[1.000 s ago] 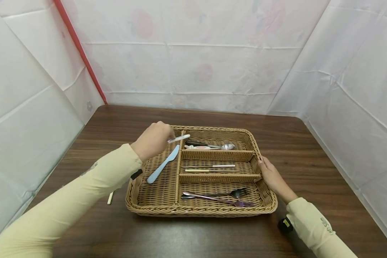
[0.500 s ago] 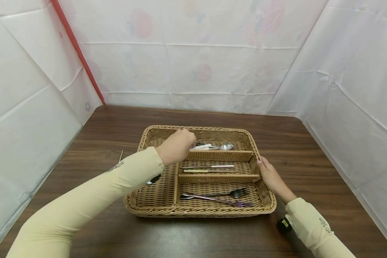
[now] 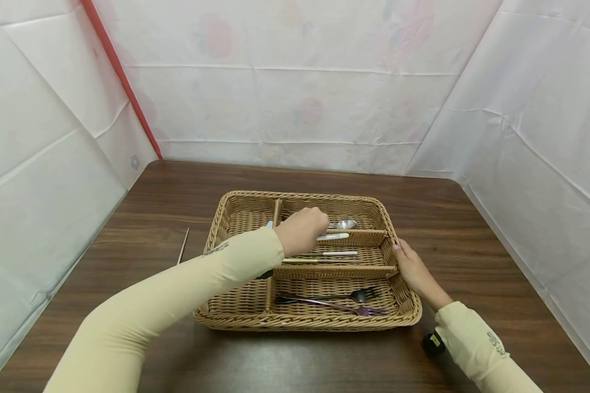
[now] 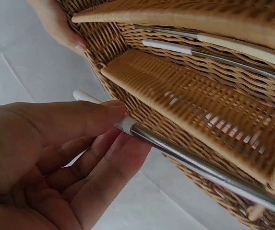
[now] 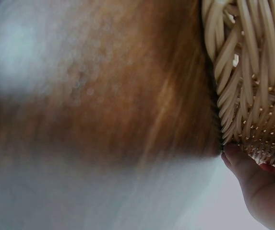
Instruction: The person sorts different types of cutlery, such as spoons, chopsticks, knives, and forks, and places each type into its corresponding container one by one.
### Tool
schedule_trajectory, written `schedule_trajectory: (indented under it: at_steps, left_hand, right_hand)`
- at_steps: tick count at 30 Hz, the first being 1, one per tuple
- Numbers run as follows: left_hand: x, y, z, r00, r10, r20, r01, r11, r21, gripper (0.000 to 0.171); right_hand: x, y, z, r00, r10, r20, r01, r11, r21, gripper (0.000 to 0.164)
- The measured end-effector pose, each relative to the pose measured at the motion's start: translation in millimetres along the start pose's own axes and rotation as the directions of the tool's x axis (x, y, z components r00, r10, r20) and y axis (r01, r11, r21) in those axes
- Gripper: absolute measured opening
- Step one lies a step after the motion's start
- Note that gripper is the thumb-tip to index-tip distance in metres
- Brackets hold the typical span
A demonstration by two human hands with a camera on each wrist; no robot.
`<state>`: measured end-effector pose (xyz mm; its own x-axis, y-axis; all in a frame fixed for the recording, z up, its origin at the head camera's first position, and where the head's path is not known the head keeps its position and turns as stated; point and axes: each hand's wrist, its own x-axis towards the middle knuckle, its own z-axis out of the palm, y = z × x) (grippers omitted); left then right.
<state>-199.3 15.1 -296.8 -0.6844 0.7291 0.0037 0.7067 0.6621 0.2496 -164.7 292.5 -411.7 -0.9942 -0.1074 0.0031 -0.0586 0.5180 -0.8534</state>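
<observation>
My left hand pinches a chopstick with a white handle and a metal shaft, above the divided wicker basket. In the left wrist view, thumb and fingers meet near where handle and shaft join; the far tip is out of frame. White-handled and cream-handled chopsticks lie in the middle compartment. My right hand grips the basket's right side, thumb at the rim.
In the back compartment lies a spoon; dark and purple forks are in the front one. My left arm mostly covers a light-blue knife. A thin stick rests on the table left of the basket.
My left hand has moved right with the chopstick, from the left divider, over the back compartment, to above the middle one. My right hand stays on the basket.
</observation>
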Motion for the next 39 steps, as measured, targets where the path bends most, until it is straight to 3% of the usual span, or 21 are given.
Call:
schedule_trajectory:
  at_steps: [4,7,18,21,29,39]
  left_hand:
    - [12.9,7.7,4.1,0.999,0.008,0.036,-0.008,1.000,-0.010,0.043]
    - [18.9,11.2,7.2,0.999,0.014,0.044,-0.015,1.000,0.024,0.027]
    - [37.8,12.5,23.3,0.989,-0.064,0.132,0.051,0.994,0.100,0.017]
    - [42.8,12.7,27.7,0.987,-0.070,0.147,0.055,0.993,0.105,0.021]
    - [55.0,14.8,38.0,0.980,-0.012,0.199,-0.013,0.992,0.123,0.029]
    - [56.4,9.0,54.0,0.977,-0.024,0.213,-0.002,0.993,0.122,0.038]
  right_hand:
    - [0,1,-1,1.000,0.000,-0.008,0.000,1.000,-0.018,0.053]
    - [0,1,0,1.000,0.002,0.001,-0.002,1.000,-0.015,0.054]
    - [1,1,1,1.000,0.002,0.004,-0.002,1.000,0.002,0.054]
    - [1,0,1,1.000,-0.002,0.002,0.002,1.000,-0.003,0.053]
    - [-1,-2,0,1.000,0.001,-0.003,-0.001,1.000,-0.017,0.052]
    - [0,-1,0,1.000,0.009,0.007,-0.009,1.000,-0.014,0.052]
